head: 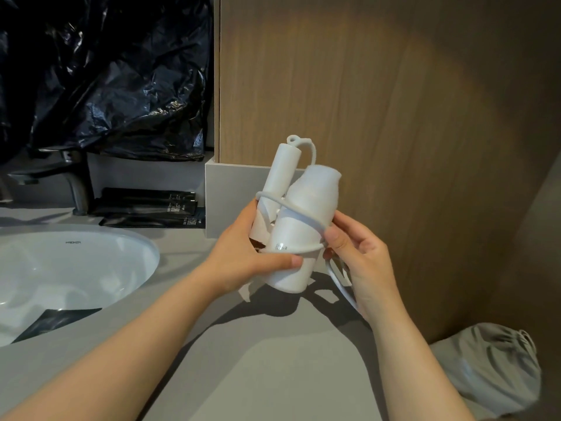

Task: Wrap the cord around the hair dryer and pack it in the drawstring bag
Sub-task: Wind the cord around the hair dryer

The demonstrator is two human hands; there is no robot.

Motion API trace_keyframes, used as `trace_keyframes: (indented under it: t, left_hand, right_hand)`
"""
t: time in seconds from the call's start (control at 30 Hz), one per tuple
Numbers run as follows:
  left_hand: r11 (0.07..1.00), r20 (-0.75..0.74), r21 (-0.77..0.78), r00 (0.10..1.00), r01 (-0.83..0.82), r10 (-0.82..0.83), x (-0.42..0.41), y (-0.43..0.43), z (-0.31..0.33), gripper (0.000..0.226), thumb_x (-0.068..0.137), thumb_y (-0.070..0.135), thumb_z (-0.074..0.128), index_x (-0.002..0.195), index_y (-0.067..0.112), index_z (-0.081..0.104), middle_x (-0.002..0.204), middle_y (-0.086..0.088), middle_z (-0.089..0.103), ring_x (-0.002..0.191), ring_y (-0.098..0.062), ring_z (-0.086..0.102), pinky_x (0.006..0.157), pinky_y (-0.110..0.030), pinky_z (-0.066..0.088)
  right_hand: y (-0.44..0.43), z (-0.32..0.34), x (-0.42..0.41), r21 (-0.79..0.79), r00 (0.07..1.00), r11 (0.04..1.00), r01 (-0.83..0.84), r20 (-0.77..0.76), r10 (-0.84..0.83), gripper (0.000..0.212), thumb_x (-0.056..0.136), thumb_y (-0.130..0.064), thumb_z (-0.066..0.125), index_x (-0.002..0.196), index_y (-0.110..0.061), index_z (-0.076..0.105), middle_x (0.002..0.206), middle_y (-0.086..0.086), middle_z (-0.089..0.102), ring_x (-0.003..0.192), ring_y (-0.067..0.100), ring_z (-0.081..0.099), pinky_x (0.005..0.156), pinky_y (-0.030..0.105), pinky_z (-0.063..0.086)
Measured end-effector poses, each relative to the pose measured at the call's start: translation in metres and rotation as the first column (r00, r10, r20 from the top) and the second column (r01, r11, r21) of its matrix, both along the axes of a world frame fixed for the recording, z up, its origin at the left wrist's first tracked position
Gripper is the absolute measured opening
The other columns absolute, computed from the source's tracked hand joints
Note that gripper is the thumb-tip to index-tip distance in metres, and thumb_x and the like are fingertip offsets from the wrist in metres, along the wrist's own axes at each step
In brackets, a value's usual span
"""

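A white folded hair dryer (303, 214) is held upright above the grey counter, its handle folded against the barrel. My left hand (252, 256) grips its lower part, thumb across the barrel. The white cord (299, 211) runs from the handle's top and crosses the body in two loops. My right hand (355, 253) pinches the cord at the barrel's right side, and the rest of the cord hangs down past the palm. The grey drawstring bag (491, 369) lies crumpled at the lower right of the counter.
A white sink (73, 268) is set into the grey counter (273, 360) on the left, with a dark faucet (73, 183) behind it. Black sachets (148, 205) lie by the back wall. Black plastic (106, 74) covers the upper left. A wooden panel (379, 101) stands close behind.
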State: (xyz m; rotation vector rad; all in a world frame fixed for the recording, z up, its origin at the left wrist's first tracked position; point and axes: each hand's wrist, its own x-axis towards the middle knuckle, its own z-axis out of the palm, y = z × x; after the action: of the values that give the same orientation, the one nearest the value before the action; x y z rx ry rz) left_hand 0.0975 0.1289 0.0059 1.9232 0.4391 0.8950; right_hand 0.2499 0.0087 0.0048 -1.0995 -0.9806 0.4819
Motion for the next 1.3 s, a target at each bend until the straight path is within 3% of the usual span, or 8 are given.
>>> trace_keyframes:
  t: [0.13,0.23,0.43,0.53,0.73,0.97,1.07,1.3]
  left_hand:
    - [0.914,0.178,-0.241,0.940,0.327,-0.290,-0.002,-0.001,0.004,0.072,0.065,0.021,0.075,0.129,0.004,0.049,0.118,-0.014,0.067,0.107,-0.030,0.066,0.082,-0.038,0.056]
    - [0.913,0.168,-0.256,0.944,0.319,-0.283,0.000,-0.002,0.004,0.073,0.067,0.026,0.075,0.131,0.007,0.049,0.122,-0.014,0.066,0.110,-0.031,0.065,0.082,-0.038,0.055]
    - [0.990,0.115,-0.084,0.988,0.110,-0.100,0.009,-0.011,0.002,0.055,0.073,0.054,0.062,0.126,0.052,0.053,0.133,0.005,0.057,0.122,-0.017,0.056,0.096,-0.042,0.051]
    - [0.997,0.057,0.041,0.996,0.062,-0.064,0.015,-0.018,-0.006,0.050,0.083,0.054,0.050,0.133,0.046,0.048,0.129,0.008,0.057,0.121,-0.012,0.053,0.094,-0.032,0.048]
    - [0.994,0.149,-0.106,0.989,-0.002,0.018,0.011,-0.018,-0.005,0.051,0.072,0.047,0.067,0.120,0.031,0.057,0.104,0.014,0.067,0.087,0.003,0.066,0.065,-0.012,0.049]
    - [0.928,0.162,-0.370,0.987,0.043,0.019,0.007,-0.010,0.002,0.062,0.070,0.053,0.065,0.121,0.021,0.054,0.112,-0.005,0.067,0.083,-0.012,0.071,0.059,-0.026,0.054]
    - [0.853,0.191,-0.499,0.979,0.153,-0.064,0.006,-0.009,0.005,0.058,0.078,0.054,0.061,0.122,0.015,0.057,0.113,-0.015,0.069,0.095,-0.031,0.069,0.073,-0.046,0.059]
    - [0.832,0.163,-0.514,0.976,0.211,-0.146,-0.001,-0.003,0.007,0.062,0.080,0.054,0.056,0.128,0.015,0.055,0.120,-0.017,0.067,0.109,-0.042,0.064,0.096,-0.058,0.049]
  right_hand:
    - [0.000,-0.001,-0.001,-0.040,0.999,0.998,-0.047,0.000,0.047,0.042,0.073,-0.045,0.062,0.111,-0.026,0.068,0.109,-0.002,0.073,0.103,0.020,0.068,0.085,0.039,0.058]
    - [0.001,-0.002,-0.001,-0.090,0.997,0.993,-0.077,-0.007,0.076,0.037,0.072,-0.051,0.061,0.101,-0.032,0.073,0.107,0.000,0.073,0.105,0.025,0.067,0.092,0.049,0.054]
    - [0.001,0.000,-0.001,-0.058,0.998,0.998,0.001,-0.060,-0.005,0.025,0.077,-0.044,0.059,0.091,-0.030,0.074,0.095,-0.003,0.075,0.096,0.022,0.070,0.079,0.034,0.059]
    - [0.002,0.000,-0.002,-0.033,0.999,0.999,0.028,-0.045,-0.029,0.023,0.076,-0.043,0.060,0.089,-0.028,0.073,0.089,-0.006,0.075,0.089,0.016,0.072,0.067,0.024,0.058]
    - [0.002,-0.001,-0.006,-0.028,0.999,1.000,-0.011,0.035,0.012,0.033,0.077,-0.037,0.061,0.104,-0.022,0.071,0.093,-0.010,0.075,0.089,0.010,0.071,0.066,0.019,0.056]
    - [0.001,-0.002,-0.002,-0.087,0.994,0.995,-0.042,0.094,0.050,0.047,0.072,-0.037,0.065,0.118,-0.027,0.065,0.111,-0.013,0.071,0.102,0.007,0.067,0.075,0.019,0.057]
    - [0.002,-0.002,0.001,-0.095,0.992,0.995,0.015,0.123,-0.003,0.040,0.075,-0.035,0.068,0.114,-0.025,0.067,0.106,-0.011,0.071,0.096,0.004,0.067,0.071,0.017,0.056]
    - [0.004,-0.004,0.004,-0.182,0.979,0.975,0.124,0.180,-0.091,0.044,0.084,-0.029,0.069,0.127,-0.029,0.056,0.110,-0.017,0.065,0.097,0.003,0.065,0.077,0.016,0.055]
